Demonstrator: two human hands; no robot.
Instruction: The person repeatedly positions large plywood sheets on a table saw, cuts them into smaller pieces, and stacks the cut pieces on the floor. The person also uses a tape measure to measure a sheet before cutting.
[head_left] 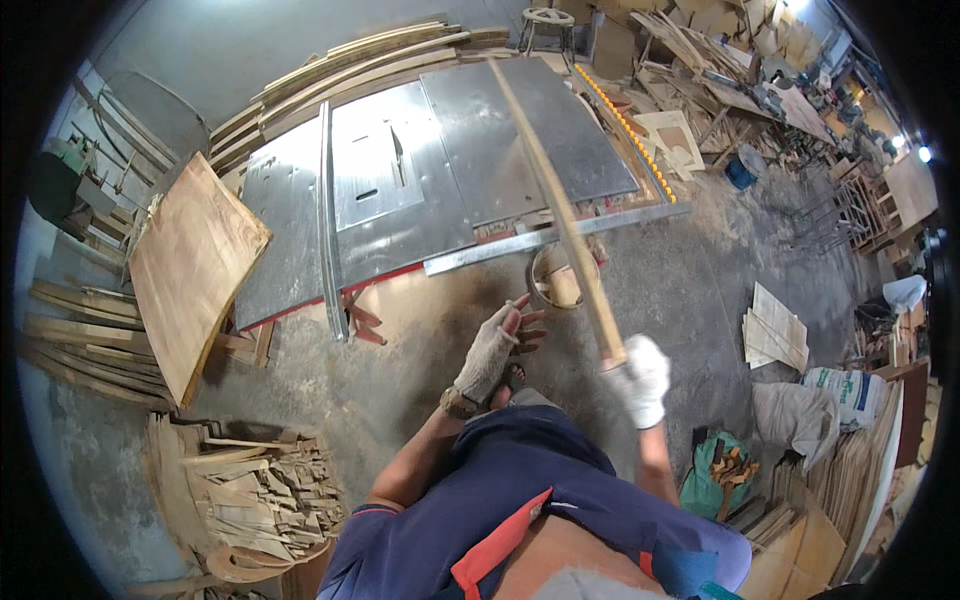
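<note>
While the wide metal-topped table (440, 190) fills the space from eleven to one o'clock, a square wooden panel (195, 280) leans, tilted, at its left, toward nine o'clock. Down at about half past seven lies a heap of wood offcuts (270, 495), pale and jumbled. At four o'clock, near the edge of the floor's open part, sits a green bag (697, 485) with brown scraps showing at its mouth. One long, narrow wooden strip (560, 210) runs from just right of centre up toward twelve o'clock, its far end above the table; whether it touches the metal cannot be told. Beneath the strip, close to the middle, a round bucket (541, 290) holds pale wood pieces. White-gloved, the right hand (641, 382) at four o'clock is wrapped around the strip's near end, though its separate fingers are hard to make out. Near the centre, toward six o'clock, the left hand (497, 345) is empty, its bare-tipped fingers extended and loosely spread, apart from the strip and near the bucket.
</note>
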